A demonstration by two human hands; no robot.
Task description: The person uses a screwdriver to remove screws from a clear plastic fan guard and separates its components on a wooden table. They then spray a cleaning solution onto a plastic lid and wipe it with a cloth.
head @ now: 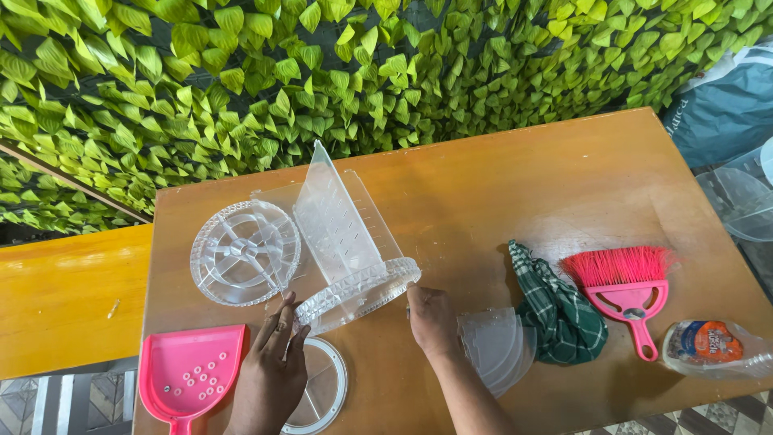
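A clear plastic rack (342, 242), with a round patterned base and tall upright perforated panels, is tilted on its side on the wooden table (515, 185). My left hand (270, 362) touches the base's lower left rim with its fingertips. My right hand (431, 318) grips the base's right rim. A round clear divided tray (241, 251) lies flat just left of the rack. A clear ring-shaped lid (322, 391) lies under my left hand.
A pink dustpan (189, 372) holding small white beads sits at the front left. Stacked clear curved panels (495, 346), a green checked cloth (555, 310), a pink hand brush (628, 286) and a lying plastic bottle (713, 346) are at the right. A leafy wall (322, 72) stands behind.
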